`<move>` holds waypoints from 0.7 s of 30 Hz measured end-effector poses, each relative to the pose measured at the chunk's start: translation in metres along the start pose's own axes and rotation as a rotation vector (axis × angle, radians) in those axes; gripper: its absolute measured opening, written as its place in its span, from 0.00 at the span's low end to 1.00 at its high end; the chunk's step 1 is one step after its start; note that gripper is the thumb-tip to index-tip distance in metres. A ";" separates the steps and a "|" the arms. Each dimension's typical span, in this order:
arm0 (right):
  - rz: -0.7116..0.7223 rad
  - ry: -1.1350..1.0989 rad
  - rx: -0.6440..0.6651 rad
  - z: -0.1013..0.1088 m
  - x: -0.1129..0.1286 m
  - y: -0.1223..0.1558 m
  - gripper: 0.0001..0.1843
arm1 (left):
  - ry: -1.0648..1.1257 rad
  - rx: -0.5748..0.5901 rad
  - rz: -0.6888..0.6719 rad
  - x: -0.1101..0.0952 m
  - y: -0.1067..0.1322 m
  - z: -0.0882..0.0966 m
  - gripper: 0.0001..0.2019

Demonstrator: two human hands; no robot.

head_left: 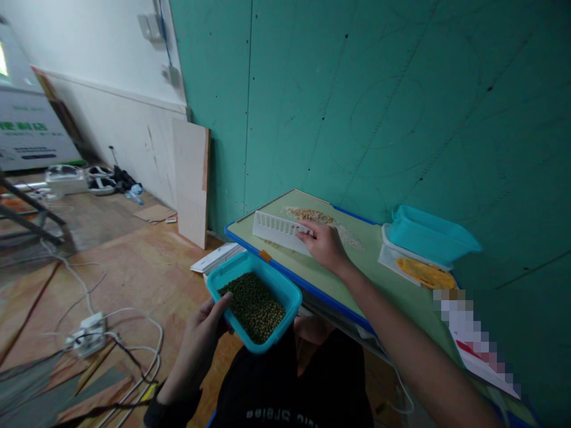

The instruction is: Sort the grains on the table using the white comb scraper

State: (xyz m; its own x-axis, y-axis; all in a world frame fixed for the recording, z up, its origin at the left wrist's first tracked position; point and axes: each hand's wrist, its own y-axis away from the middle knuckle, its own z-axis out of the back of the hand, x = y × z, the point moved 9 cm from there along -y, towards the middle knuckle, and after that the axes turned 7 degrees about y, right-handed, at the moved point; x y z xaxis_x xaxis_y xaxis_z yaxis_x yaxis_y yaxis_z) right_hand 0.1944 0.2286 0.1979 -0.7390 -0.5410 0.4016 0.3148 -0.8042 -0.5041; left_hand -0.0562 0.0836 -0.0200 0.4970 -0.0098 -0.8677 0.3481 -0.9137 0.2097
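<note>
My left hand (206, 324) is closed on the near left rim of a turquoise plastic basin (291, 290), thumb over the inside edge. Green beans (245, 291) and paler round beans (267, 316) lie in it. The basin is held just below the front edge of a green-topped table (383, 279). Above the tabletop, my right hand (326, 245) grips the right end of a white slotted plastic strip (276, 232), which stands on its long edge. Behind the strip lie yellow kernels (310, 214) and whitish grains (350, 236), spread in a band.
On the table's right stand another turquoise basin (432, 235), a white tray (388, 255) and a yellow cloth-like item (423, 272). A green wall (357, 119) rises behind. Cables and a power strip (89, 333) lie on the floor at left; a board (191, 184) leans on the wall.
</note>
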 end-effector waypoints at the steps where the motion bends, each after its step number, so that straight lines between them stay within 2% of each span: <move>1: 0.005 -0.001 -0.002 0.001 0.001 0.001 0.16 | 0.008 0.001 0.008 0.001 0.000 0.000 0.28; 7: 0.039 -0.028 0.007 0.008 0.009 0.017 0.15 | 0.029 0.021 0.013 -0.002 0.005 -0.004 0.26; 13: 0.087 -0.069 -0.009 0.021 0.009 0.035 0.15 | 0.013 0.025 0.012 -0.002 0.007 -0.006 0.29; 21: 0.099 0.025 -0.081 0.058 -0.009 0.076 0.13 | -0.036 0.040 0.017 -0.006 0.015 -0.018 0.31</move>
State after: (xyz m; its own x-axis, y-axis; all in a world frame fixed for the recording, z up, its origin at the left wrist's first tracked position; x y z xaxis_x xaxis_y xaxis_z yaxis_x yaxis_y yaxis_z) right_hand 0.2593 0.1586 0.2002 -0.7215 -0.6099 0.3279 0.3387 -0.7239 -0.6011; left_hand -0.0391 0.0773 -0.0035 0.4732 -0.0392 -0.8801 0.3078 -0.9287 0.2069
